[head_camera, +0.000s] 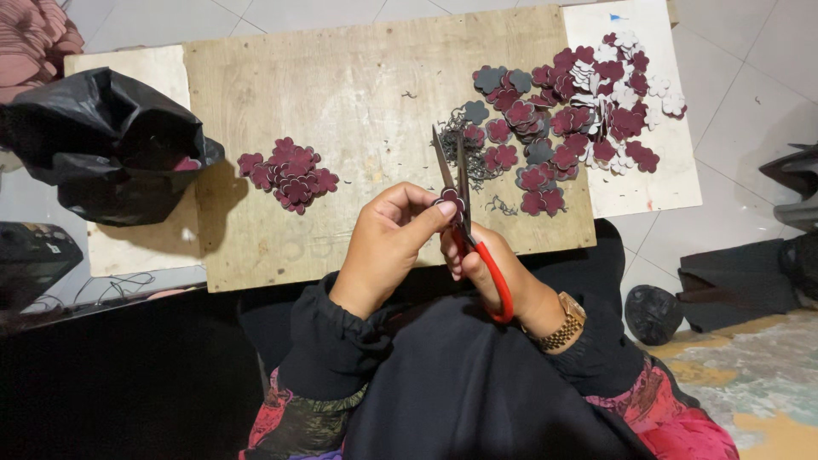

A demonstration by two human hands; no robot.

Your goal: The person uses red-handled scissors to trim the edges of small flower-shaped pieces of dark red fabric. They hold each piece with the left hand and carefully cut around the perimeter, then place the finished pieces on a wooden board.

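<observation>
My left hand (388, 243) pinches a small maroon flower-shaped cutout (450, 200) between thumb and fingers. My right hand (490, 264) grips red-handled scissors (464, 213), whose blades point away from me and sit against the cutout. Both hands hover over the near edge of a wooden board (358, 94). A small pile of maroon flower pieces (290, 175) lies on the board to the left of my hands. A larger spread of maroon, grey and white flower pieces (567, 111) lies at the far right.
A black plastic bag (106, 145) sits at the left on a pale board. Thin dark trimmings (477, 170) lie beyond the scissors. A white board (648, 179) lies under the right pile. Tiled floor and dark objects (652, 311) lie to the right.
</observation>
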